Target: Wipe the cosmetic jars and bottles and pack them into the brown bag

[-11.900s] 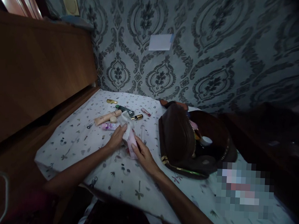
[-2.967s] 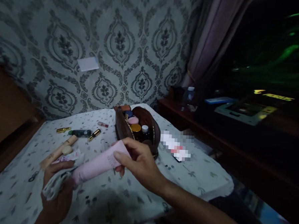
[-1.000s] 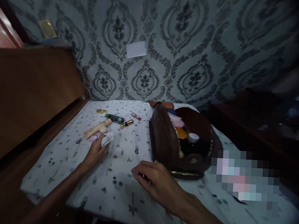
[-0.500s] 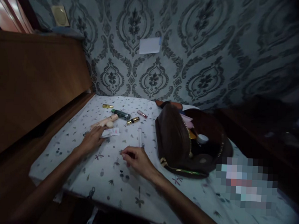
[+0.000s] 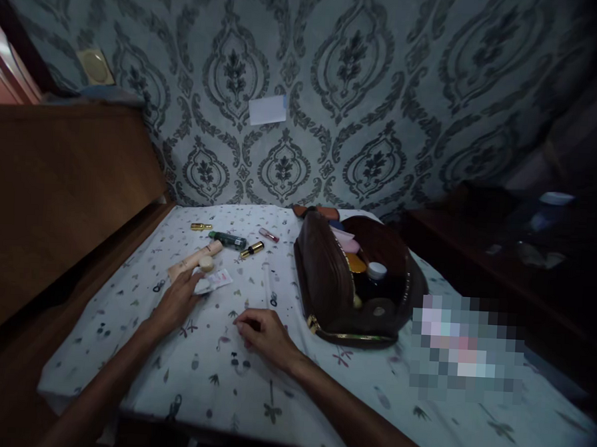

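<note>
My left hand [image 5: 177, 300] rests low over the cloth at the left, its fingers closed on the near end of a small white squeeze tube [image 5: 217, 280] with pink print. Beside those fingers are a round cream-coloured cap or jar [image 5: 205, 264] and a long peach tube [image 5: 195, 261]. My right hand [image 5: 266, 336] is on the cloth in the middle, fingers curled in toward the thumb, with nothing visible in them. Just beyond it lies a thin clear or white stick [image 5: 266, 282]. Farther back are a green bottle [image 5: 228, 240], a black-and-gold tube [image 5: 252, 250], a pink lipstick-like tube [image 5: 268, 234] and a gold tube [image 5: 201, 226].
A brown zip bag [image 5: 320, 271] stands open at the right, holding a white-lidded jar [image 5: 377, 271] and other items. A brown strap-like thing [image 5: 323, 213] lies behind it. A wooden cabinet [image 5: 64, 204] borders the left; the patterned wall [image 5: 286, 69] is behind. A blurred-out item [image 5: 467, 349] lies right.
The view has shifted, so the table and bag sit farther left in the picture. My left hand has moved slightly back along the white tube; my right hand keeps its curled pose.
</note>
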{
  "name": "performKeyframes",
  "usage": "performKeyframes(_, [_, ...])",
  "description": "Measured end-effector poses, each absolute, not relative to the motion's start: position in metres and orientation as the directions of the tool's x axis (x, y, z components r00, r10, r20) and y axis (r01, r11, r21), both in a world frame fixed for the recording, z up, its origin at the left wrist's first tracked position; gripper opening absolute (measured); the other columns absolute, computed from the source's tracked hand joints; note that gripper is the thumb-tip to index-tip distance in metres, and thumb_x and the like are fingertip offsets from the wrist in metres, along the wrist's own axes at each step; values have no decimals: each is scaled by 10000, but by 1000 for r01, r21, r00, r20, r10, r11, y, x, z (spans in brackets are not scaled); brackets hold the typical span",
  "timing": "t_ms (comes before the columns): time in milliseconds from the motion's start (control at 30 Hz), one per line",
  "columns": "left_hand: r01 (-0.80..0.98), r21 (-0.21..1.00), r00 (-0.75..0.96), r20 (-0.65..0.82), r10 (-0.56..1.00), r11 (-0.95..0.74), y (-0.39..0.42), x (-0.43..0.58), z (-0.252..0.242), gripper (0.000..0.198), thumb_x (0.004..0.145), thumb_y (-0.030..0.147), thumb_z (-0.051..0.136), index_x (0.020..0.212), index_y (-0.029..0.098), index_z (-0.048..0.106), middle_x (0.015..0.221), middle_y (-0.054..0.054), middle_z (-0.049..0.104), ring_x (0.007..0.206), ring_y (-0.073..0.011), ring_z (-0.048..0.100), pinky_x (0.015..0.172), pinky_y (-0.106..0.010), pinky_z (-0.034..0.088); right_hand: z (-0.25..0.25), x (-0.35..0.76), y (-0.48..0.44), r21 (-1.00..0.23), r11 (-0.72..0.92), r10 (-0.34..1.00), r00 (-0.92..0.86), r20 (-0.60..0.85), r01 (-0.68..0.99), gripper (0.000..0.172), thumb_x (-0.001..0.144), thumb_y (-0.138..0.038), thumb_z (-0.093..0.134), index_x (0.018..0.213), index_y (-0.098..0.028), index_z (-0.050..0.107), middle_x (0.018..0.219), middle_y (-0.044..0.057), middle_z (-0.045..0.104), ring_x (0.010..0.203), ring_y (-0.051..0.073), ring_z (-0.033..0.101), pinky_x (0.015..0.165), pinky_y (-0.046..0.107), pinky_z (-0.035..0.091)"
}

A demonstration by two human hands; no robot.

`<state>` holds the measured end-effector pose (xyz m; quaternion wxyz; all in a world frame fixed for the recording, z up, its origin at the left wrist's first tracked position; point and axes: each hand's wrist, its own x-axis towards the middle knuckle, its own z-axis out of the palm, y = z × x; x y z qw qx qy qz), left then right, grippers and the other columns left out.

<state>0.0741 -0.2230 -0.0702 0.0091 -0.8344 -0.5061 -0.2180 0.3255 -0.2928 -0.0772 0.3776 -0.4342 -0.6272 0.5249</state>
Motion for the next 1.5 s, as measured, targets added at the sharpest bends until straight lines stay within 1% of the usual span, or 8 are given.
performKeyframes(300, [822,177,465,340,818,-541,-191,151,-44,476,758,70,516,1215,203,547,1159,-103,584,1130,-280,547,976,-437,469,-80,326,-294,-992,52,954,-299,15,114,143,793,-185,541,799,-161,682,559,-39,539,484,95,520,475,195,397])
performKeyframes(567, [854,-44,518,165,839,-519,-140,187,-32,477,822,38,441,1293,103,475,1282,-190,525,1221,-312,475,1003,-444,409,-81,327,-294,-992,67,961,-273,36,108,155,807,-232,553,796,-153,686,583,-18,571,489,102,530,463,198,383])
performKeyframes(767, [820,-137,561,2,828,-556,-87,177,-36,637,791,26,506,1394,193,386,1414,-154,460,1327,-299,399,1044,-467,370,-78,329,-294,-995,30,957,-289,0,100,142,784,-177,540,791,-156,680,573,-30,550,481,99,523,461,195,390])
performKeyframes(1100, [740,-207,650,-24,759,-640,-66,193,-21,321,918,297,599,1212,169,577,1238,-109,589,1105,-253,586,903,-462,529,-83,329,-289,-999,-6,969,-248,-15,40,112,765,-203,544,769,-161,647,609,-33,559,459,83,514,417,178,376])
performKeyframes(1200, [766,-165,636,51,770,-621,-66,189,-9,353,921,346,600,1219,159,569,1235,-98,594,1071,-235,609,900,-457,536,-78,331,-287,-998,-53,968,-245,-47,-16,135,764,-272,569,784,-161,644,626,-30,568,453,80,500,380,170,352])
performKeyframes(1400, [817,62,528,318,787,-573,-75,165,50,496,851,105,517,1337,111,414,1353,-158,497,1265,-256,459,1037,-400,417,-72,342,-281,-997,50,986,-156,59,-61,265,811,-389,572,895,-159,674,701,10,626,573,113,567,490,211,419])
performKeyframes(1467, [759,221,497,410,764,-613,-92,160,65,450,880,205,500,1316,128,421,1298,-126,528,1193,-229,498,1010,-350,424,-72,343,-280,-992,127,989,-70,128,-15,322,814,-395,593,1030,-167,662,858,56,670,747,161,625,622,265,494])
performKeyframes(1500, [652,401,461,463,757,-643,-105,159,69,425,878,261,523,1277,131,457,1224,-112,564,1117,-229,529,970,-342,440,-73,343,-280,-986,164,986,-21,164,11,383,802,-389,617,1121,-176,634,984,83,674,863,188,634,707,300,515])
